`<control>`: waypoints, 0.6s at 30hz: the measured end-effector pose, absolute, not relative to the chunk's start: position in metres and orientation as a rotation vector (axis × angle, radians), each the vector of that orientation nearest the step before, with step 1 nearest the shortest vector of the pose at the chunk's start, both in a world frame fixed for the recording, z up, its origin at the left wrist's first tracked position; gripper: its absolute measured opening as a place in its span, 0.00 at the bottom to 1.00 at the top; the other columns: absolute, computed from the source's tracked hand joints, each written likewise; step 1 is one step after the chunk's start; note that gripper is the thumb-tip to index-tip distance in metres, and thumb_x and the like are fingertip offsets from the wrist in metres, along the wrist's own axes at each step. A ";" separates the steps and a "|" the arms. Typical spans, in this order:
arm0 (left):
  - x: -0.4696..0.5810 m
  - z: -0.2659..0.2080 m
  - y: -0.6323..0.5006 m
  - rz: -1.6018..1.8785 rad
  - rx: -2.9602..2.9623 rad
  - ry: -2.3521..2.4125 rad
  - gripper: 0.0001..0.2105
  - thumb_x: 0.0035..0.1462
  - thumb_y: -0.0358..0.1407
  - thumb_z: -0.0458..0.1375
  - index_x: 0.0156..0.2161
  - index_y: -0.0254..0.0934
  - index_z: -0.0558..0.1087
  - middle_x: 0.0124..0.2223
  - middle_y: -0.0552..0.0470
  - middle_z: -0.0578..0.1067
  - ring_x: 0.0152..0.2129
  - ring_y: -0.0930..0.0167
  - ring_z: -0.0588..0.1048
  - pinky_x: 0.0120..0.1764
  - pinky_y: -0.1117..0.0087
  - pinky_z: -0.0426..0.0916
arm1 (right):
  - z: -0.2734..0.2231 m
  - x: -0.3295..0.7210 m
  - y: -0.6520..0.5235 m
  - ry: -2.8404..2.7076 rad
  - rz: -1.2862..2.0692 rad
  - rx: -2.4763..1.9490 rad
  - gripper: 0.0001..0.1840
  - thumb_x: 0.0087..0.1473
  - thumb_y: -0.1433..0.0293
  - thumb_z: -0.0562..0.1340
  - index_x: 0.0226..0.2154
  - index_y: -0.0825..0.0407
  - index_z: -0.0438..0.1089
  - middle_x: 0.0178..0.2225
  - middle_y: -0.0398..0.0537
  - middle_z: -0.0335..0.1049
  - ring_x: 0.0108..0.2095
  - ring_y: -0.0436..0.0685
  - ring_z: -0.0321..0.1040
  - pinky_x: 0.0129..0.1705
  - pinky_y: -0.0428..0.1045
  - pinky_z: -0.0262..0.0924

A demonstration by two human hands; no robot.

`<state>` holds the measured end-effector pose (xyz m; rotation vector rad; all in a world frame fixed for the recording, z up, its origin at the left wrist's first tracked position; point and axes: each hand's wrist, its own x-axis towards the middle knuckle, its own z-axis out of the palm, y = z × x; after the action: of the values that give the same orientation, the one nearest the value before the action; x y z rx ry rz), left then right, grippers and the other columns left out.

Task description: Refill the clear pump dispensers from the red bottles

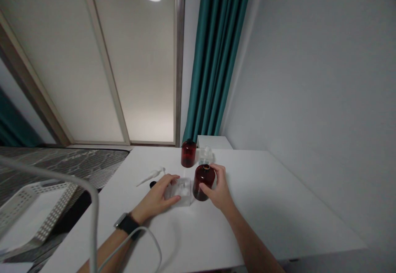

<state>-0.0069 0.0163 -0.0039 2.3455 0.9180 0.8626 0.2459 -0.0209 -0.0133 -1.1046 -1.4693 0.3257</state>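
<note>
Left hand [157, 198] closed around clear box [182, 191]; right hand [218, 188] wrapped around amber bottle [203, 181], open at its neck. Box and bottle touch, between the hands. Risk: a sideways nudge tips the uncapped bottle. Beyond the grip: second bottle [188, 153], white pump [151, 176] lying left.
</note>
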 end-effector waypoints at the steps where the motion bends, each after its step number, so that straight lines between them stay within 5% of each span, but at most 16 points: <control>1: -0.007 -0.004 0.017 0.866 2.348 0.918 0.22 0.56 0.40 0.59 0.55 0.37 0.65 0.47 0.45 0.72 0.44 0.61 0.72 0.49 0.58 0.68 | -0.012 0.245 -0.022 -1.482 0.312 -1.097 0.33 0.46 0.65 0.69 0.53 0.47 0.58 0.56 0.56 0.57 0.61 0.67 0.56 0.64 0.66 0.50; 8: -0.008 -0.003 0.020 0.867 2.346 0.979 0.21 0.55 0.38 0.58 0.55 0.37 0.65 0.47 0.46 0.72 0.44 0.61 0.72 0.48 0.58 0.68 | -0.005 0.247 -0.026 -1.592 0.489 -0.822 0.20 0.62 0.59 0.53 0.54 0.48 0.54 0.60 0.57 0.61 0.68 0.64 0.44 0.66 0.66 0.43; 13: -0.008 -0.001 0.020 0.865 2.346 0.980 0.21 0.57 0.39 0.58 0.55 0.36 0.64 0.47 0.45 0.73 0.44 0.60 0.72 0.49 0.57 0.68 | 0.000 0.241 -0.032 -1.598 0.330 -1.002 0.31 0.53 0.66 0.62 0.58 0.49 0.55 0.56 0.57 0.60 0.60 0.67 0.57 0.63 0.65 0.51; 18: -0.007 0.000 0.020 0.849 2.330 1.009 0.21 0.57 0.40 0.58 0.55 0.37 0.64 0.47 0.45 0.72 0.44 0.60 0.72 0.48 0.57 0.68 | 0.002 0.235 -0.032 -1.566 0.349 -0.979 0.30 0.44 0.70 0.67 0.50 0.47 0.59 0.55 0.55 0.60 0.63 0.67 0.54 0.63 0.65 0.50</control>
<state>-0.0068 0.0202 0.0000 2.3304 1.0088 0.8494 0.2351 -0.0315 0.0021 -0.9794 -1.5658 0.3491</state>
